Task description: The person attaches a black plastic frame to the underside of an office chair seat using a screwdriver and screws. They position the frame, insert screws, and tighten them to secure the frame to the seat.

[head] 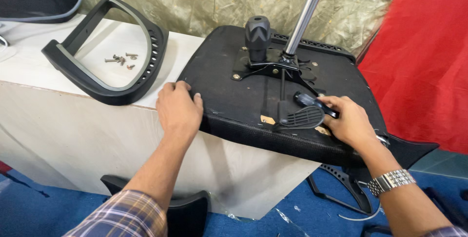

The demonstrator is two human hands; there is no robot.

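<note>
An upside-down black office chair seat [234, 86] lies on a pale wooden table [73, 120], its front edge overhanging. A metal mechanism plate with a black knob [257, 34] and a chrome gas-lift column [302, 20] rises from its middle. My left hand [178, 110] rests flat on the seat's near left corner, holding nothing. My right hand [346, 122], with a metal wristwatch, grips a black lever handle [314, 103] near the seat's right edge, beside a paddle-shaped black lever [302, 118].
A black and grey chair armrest loop [114, 47] lies on the table's left part, with several loose screws [119, 59] inside it. Red cloth [424, 56] hangs at right. Black chair parts [187, 212] lie on the blue floor below.
</note>
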